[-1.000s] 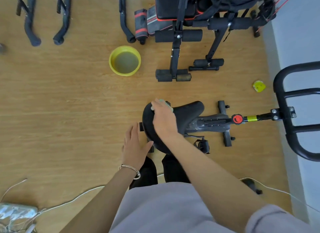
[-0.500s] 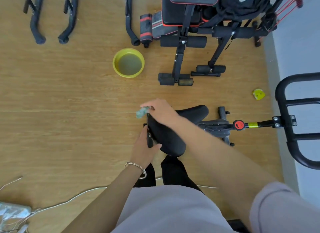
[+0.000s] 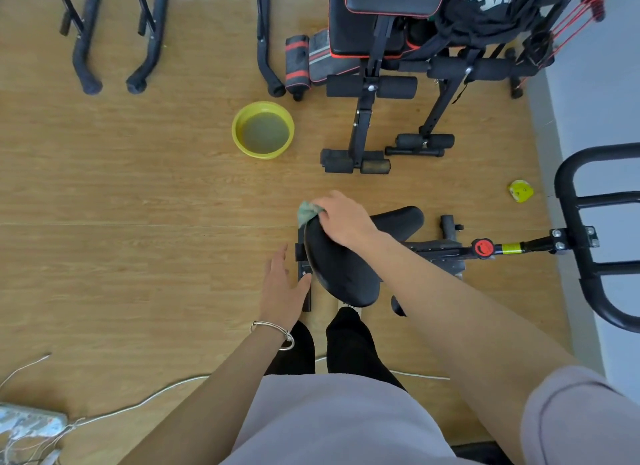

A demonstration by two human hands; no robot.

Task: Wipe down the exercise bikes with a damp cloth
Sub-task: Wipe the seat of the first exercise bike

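Holding cloth (image 3: 307, 212) on saddle (image 3: 346, 270); right hand (image 3: 344, 220); left hand (image 3: 281, 289) spread beside

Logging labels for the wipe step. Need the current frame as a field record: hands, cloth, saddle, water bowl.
right hand: grips cloth, pressing it on the edge of the saddle's wide end
left hand: fingers straight, holds nothing, beside the saddle; contact with the bike unclear
saddle: black, nose towards the red knob
bowl: yellow, murky water, on the floor beyond the bike, apart from it
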